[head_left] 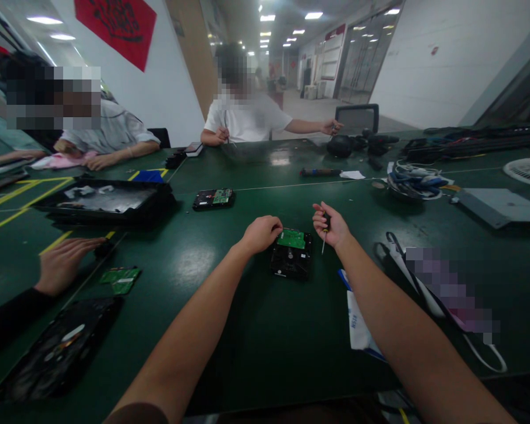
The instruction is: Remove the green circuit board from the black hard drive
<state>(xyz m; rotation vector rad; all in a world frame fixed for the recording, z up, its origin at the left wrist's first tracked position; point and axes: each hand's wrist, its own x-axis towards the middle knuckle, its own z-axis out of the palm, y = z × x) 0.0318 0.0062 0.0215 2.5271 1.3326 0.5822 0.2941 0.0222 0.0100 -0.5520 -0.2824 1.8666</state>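
Observation:
A black hard drive [290, 262] lies flat on the green table in front of me, a green circuit board [291, 238] across its far end. At the board's far left corner, the curled fingers of my left hand [263, 233] pinch its edge; the fingertips are partly hidden. Just right of the drive, my right hand [332, 225] is raised and wrapped round a screwdriver [323, 240]. Its thin shaft points down, clear of the drive.
A co-worker's hand [68, 265] rests at left near a loose green board [121, 279] and a black casing [57, 347]. Beyond are a black tray [106, 203] and another hard drive [213, 199]. To the right lie a white-blue packet [360, 321], a lanyard [413, 282] and cables [415, 179].

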